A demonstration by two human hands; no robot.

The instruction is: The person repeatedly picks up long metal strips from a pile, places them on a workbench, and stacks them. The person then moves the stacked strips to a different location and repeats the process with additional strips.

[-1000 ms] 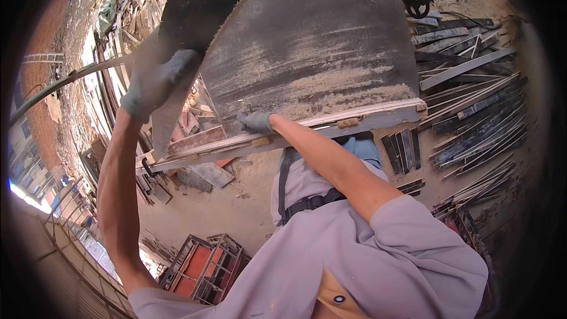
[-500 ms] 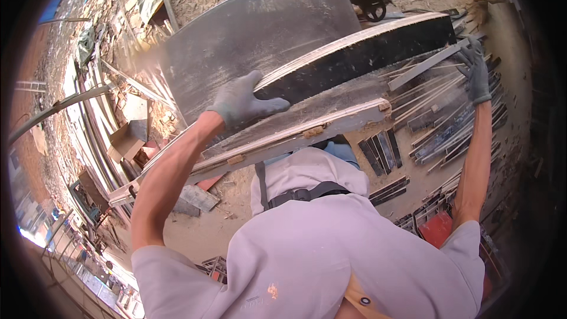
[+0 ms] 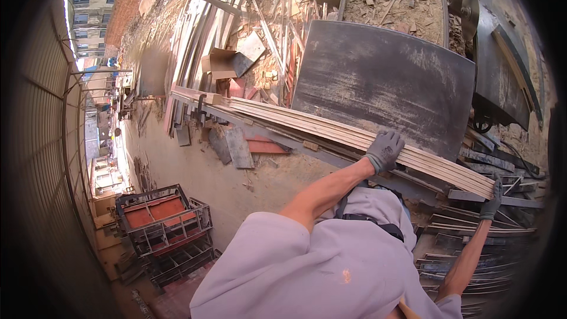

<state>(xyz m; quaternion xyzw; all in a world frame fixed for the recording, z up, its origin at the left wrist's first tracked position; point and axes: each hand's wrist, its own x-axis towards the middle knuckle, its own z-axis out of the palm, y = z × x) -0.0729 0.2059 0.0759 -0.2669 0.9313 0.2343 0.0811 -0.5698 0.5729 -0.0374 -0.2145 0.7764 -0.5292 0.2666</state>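
A stack of long, narrow plywood strips [image 3: 331, 133] lies slantwise before me, pale layered edges facing up. My left hand [image 3: 385, 150], in a grey glove, is closed over the stack, its fingers bent across the top edges. At the stack's right end my right hand [image 3: 492, 201], gloved too, lies flat against the strip ends with its fingers stretched out; part of it is hidden. Behind the strips is a wide dark panel [image 3: 384, 77], scuffed and dusty. Under the stack runs a grey rail [image 3: 277, 136], with a dark clamp-like piece [image 3: 201, 106] near its left end.
Wheeled dark machinery [image 3: 502, 77] stands at the far right. Several loose strips [image 3: 472, 242] lie below my right hand. Long boards [image 3: 201, 41], a cardboard box [image 3: 220, 64] and wood scraps cover the far-left ground. A metal frame rack [image 3: 162, 215] stands at the near left.
My view has turned left. The black-faced board side seen earlier now shows as a stack of edges. My left hand moved from its left end to farther along; my right hand came to its right end.
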